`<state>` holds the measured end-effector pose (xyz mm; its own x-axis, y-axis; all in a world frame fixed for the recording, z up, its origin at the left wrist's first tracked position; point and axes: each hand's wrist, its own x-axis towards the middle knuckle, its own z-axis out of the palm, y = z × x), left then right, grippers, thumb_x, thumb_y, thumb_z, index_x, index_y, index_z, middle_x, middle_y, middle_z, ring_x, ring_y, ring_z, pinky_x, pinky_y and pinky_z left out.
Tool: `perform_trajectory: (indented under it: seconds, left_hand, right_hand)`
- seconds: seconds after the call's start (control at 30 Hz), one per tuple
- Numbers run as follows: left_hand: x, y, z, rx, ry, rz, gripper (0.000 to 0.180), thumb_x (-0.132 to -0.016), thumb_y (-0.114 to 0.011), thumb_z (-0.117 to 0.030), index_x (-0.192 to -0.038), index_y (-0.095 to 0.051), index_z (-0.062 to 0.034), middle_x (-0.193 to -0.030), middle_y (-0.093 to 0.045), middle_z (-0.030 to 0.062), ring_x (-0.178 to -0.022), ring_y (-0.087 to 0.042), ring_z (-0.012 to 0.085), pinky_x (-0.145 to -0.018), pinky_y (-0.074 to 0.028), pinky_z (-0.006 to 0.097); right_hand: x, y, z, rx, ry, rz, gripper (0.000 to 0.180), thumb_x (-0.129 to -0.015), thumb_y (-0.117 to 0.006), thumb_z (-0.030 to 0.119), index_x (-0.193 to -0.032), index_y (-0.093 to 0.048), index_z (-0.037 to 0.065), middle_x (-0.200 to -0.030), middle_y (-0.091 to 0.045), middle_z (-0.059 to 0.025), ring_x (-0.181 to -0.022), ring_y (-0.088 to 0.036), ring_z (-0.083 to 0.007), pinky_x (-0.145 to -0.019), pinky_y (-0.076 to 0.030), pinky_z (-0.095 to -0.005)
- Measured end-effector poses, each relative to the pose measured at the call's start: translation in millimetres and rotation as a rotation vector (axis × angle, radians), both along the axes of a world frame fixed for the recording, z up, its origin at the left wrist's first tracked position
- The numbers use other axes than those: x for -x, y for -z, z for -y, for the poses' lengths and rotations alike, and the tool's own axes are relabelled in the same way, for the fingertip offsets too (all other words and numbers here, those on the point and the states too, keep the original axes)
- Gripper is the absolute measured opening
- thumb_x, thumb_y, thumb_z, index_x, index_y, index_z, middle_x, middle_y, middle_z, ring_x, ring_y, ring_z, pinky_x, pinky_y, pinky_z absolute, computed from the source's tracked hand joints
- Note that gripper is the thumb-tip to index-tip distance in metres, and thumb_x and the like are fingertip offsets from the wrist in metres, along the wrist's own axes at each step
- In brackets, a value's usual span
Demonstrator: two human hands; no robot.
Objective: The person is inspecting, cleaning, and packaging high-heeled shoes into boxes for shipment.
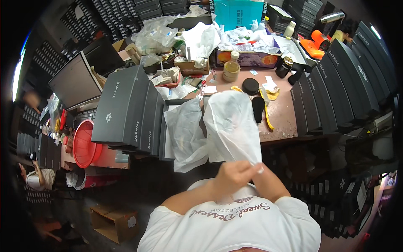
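Note:
A white translucent bag (233, 122) with something bulky inside stretches from the table edge toward my chest. My left hand (233, 176) is closed on its near end, fingers pinched together. Close against it, my right hand (257, 169) also grips the gathered end, partly hidden behind the left. What fills the bag cannot be made out. Just left of it, a second filled translucent bag (187, 130) lies over an open dark shoebox (167, 149) and hangs past its front edge.
Dark shoeboxes (117, 105) are stacked left, with more boxes (340, 80) at right. On the table (281, 119) lie a black brush (258, 109), a yellow-handled brush (267, 113), a round black lid (250, 86) and a jar (231, 71). A red basket (86, 145) stands far left.

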<state>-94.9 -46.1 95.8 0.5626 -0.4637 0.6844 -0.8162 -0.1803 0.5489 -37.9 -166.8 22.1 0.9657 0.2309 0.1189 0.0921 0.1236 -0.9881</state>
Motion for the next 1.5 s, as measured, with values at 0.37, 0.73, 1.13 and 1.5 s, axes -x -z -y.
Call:
perform_trajectory:
  seconds: [0.37,0.73,1.13,1.5]
  left_hand:
    - [-5,-7,-3,-0.077,0.000,-0.140,0.036,-0.074,-0.072,-0.006,-0.108,-0.063,-0.0054,-0.078,-0.054,0.0071,-0.062,-0.057,0.0211,-0.053,-0.046,0.029]
    - [-118,48,-48,0.993,0.008,-1.372,0.060,-0.084,-0.071,-0.025,-0.133,-0.044,-0.0054,-0.125,-0.054,0.0122,-0.117,-0.053,0.0221,-0.094,-0.046,0.037]
    - [-103,36,-12,0.989,-0.087,-1.241,0.055,-0.076,-0.072,0.001,-0.125,-0.045,-0.0035,-0.109,-0.060,0.0072,-0.098,-0.060,0.0170,-0.085,-0.051,0.031]
    - [-62,30,40,0.703,-0.360,-0.782,0.064,-0.073,-0.080,-0.018,-0.122,-0.043,-0.0007,-0.110,-0.055,0.0087,-0.100,-0.053,0.0172,-0.090,-0.044,0.031]
  right_hand:
    - [-54,-48,3,0.050,-0.103,0.194,0.045,-0.092,-0.056,0.019,-0.132,-0.043,0.002,-0.130,-0.049,-0.0128,-0.120,-0.046,-0.0223,-0.103,-0.036,-0.0340]
    - [-57,-49,6,0.052,-0.117,0.255,0.051,-0.092,-0.054,0.013,-0.139,-0.035,0.003,-0.138,-0.042,-0.0132,-0.128,-0.040,-0.0223,-0.108,-0.031,-0.0338]
    - [99,6,52,0.733,-0.272,0.285,0.051,-0.083,-0.065,0.019,-0.128,-0.051,0.002,-0.129,-0.050,-0.0202,-0.121,-0.047,-0.0364,-0.101,-0.040,-0.0383]
    - [51,8,64,-0.818,0.011,-0.428,0.082,-0.086,-0.056,0.056,-0.141,-0.028,0.001,-0.130,-0.050,-0.0157,-0.116,-0.053,-0.0282,-0.096,-0.046,-0.0398]
